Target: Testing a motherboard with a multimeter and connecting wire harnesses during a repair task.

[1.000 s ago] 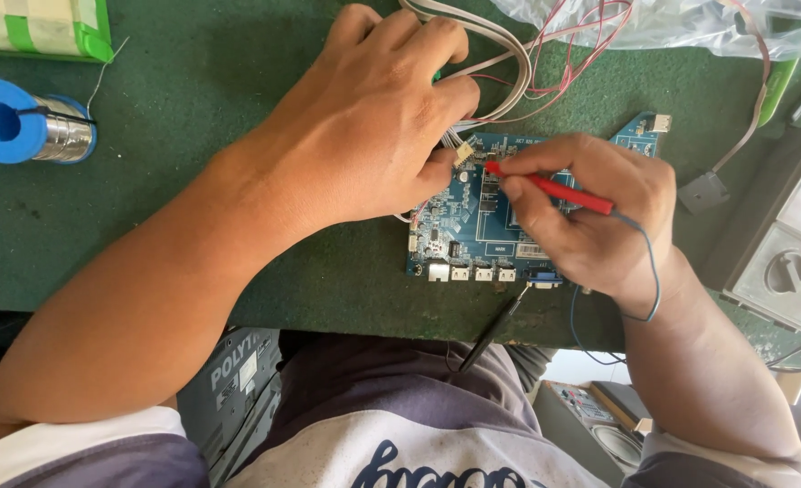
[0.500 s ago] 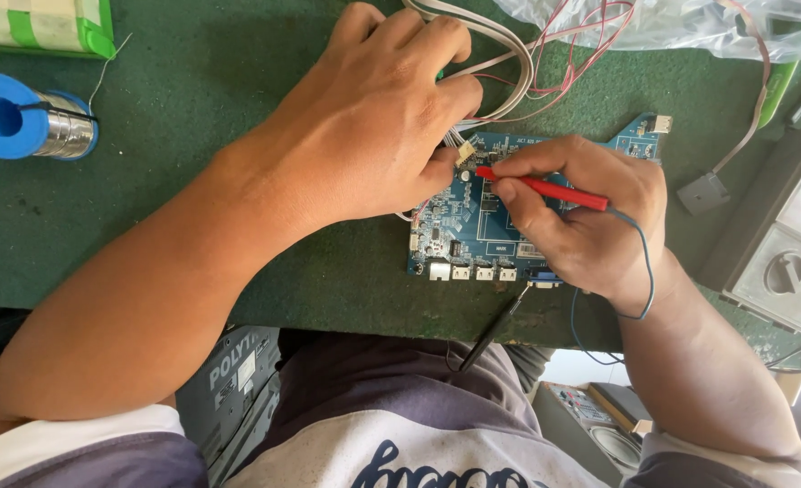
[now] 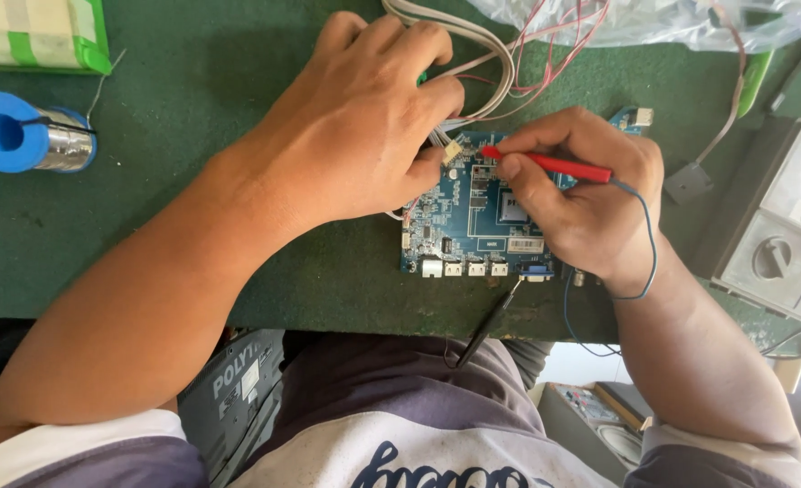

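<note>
A blue circuit board (image 3: 473,226) lies on the green table mat (image 3: 193,244) near its front edge. My right hand (image 3: 590,203) grips a red test probe (image 3: 550,164) like a pen, its tip pointing left onto the board's upper part. My left hand (image 3: 364,126) rests on the board's left edge, fingers curled by a small white cable connector (image 3: 452,151) with grey ribbon wires (image 3: 473,45) looping away. A black probe (image 3: 486,325) lies loose at the board's front edge, hanging over the table edge.
A blue solder spool (image 3: 21,140) sits at the far left, below a green-edged box (image 3: 34,36). A grey meter (image 3: 780,226) stands at the right. A clear plastic bag with thin wires (image 3: 654,18) lies at the back.
The red probe tip has shifted slightly left across the board. My left hand has stayed in place.
</note>
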